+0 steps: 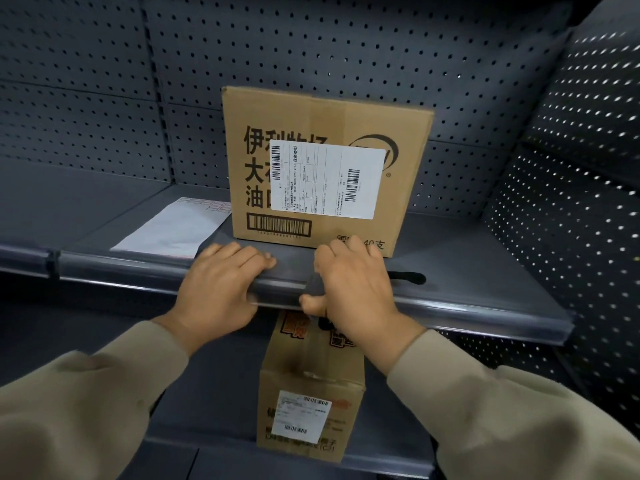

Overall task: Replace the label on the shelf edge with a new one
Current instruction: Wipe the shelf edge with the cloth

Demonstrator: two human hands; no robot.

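Both hands work the shelf edge [450, 306] in front of the big carton [325, 168]. The left hand [221, 289] lies flat, fingers together; the right hand [353, 289] pinches a dark label [313, 287] there. Whether it's old or new, I cannot tell; the swap looks unfinished.

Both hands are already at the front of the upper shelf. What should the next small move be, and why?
Probably slide the dark label out of the shelf edge strip. The right hand pinches it between thumb below and fingers above, while the left hand lies over the strip beside it, apparently steadying it. The label seems still seated.
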